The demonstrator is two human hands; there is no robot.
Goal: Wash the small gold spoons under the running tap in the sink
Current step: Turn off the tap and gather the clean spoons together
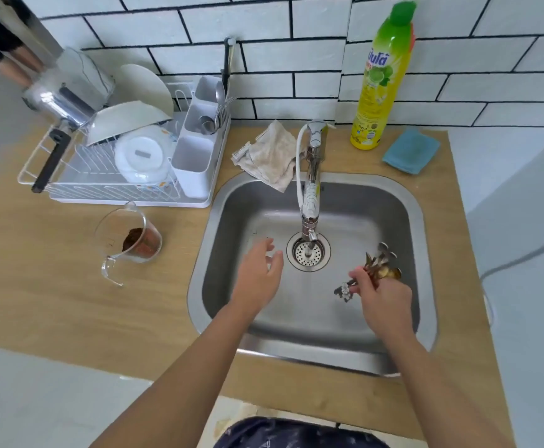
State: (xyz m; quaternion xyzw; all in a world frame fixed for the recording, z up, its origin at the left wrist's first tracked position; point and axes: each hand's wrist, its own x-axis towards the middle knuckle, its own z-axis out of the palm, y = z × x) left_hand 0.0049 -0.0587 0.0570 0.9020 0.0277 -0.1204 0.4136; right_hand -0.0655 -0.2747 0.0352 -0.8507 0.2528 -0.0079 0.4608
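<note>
Several small gold spoons point(381, 266) sit bunched in our right hand point(385, 302), grip clamped around their thin handles over the sink point(421, 221), beside the tap point(311, 189). Light, stiff, probably slippery wet; our left hand point(259, 276) hovers, fingers apart.

Soft, even daylight fills the scene, bright on the white tiled wall point(296, 59) and pale on the wooden counter point(54, 286), with only faint shadows under the arms. Glare streaks the steel sink point(312, 354) along its near rim, the chrome tap point(311, 189) and the pot point(57, 101) in the rack. Wide-angle distortion bends the tile lines and counter edges toward the corners, and the picture looks slightly smeared, with the spoons point(380, 266) and the fingers blurred.
</note>
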